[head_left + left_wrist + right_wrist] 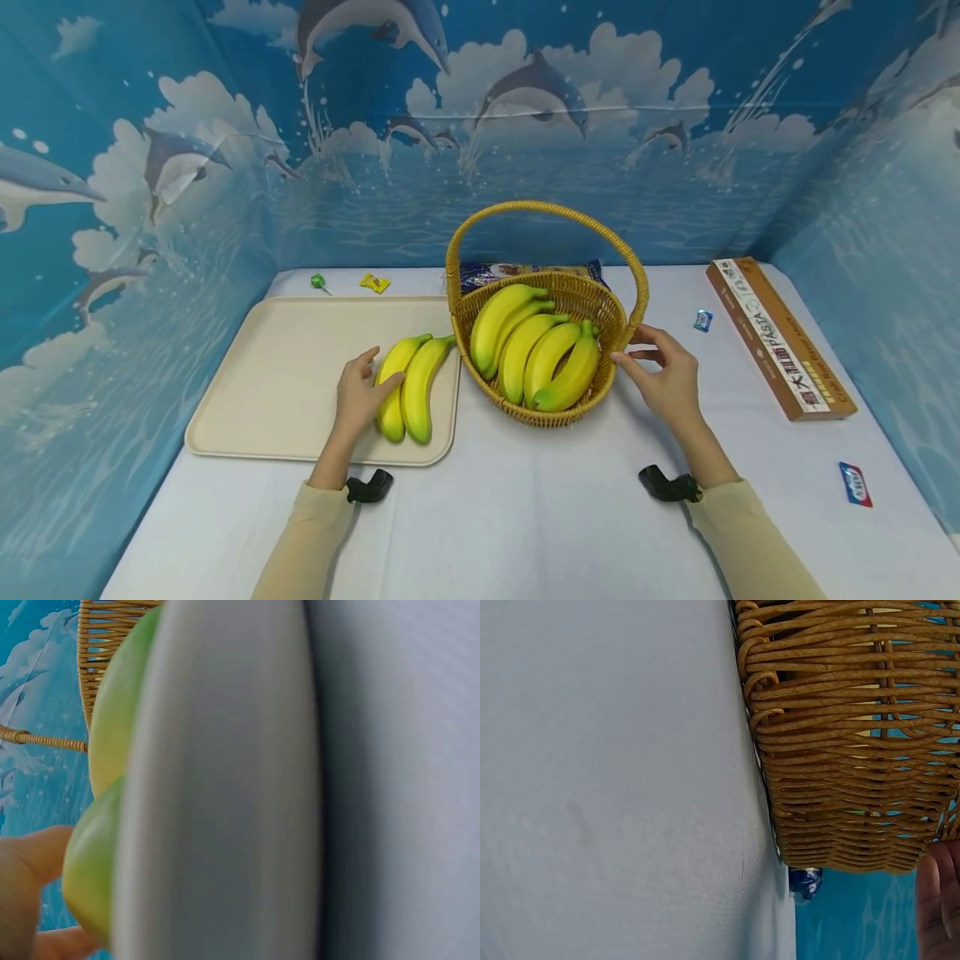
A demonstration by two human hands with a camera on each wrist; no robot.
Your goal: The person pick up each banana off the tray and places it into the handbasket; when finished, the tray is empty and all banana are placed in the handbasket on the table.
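Note:
Two yellow bananas lie side by side on the right end of a cream tray. My left hand is at the left banana, its thumb over the banana's side and its fingers spread apart; in the left wrist view the thumb and a finger show beside a banana's greenish end. A wicker basket with a tall handle stands right of the tray and holds several bananas. My right hand holds the basket's right rim, thumb at the edge and fingers against the outside wall.
Behind the basket lies a dark blue packet. A lollipop and a yellow candy lie behind the tray. On the right are a long pasta box and two small wrapped sweets. Dolphin-printed curtains enclose the table.

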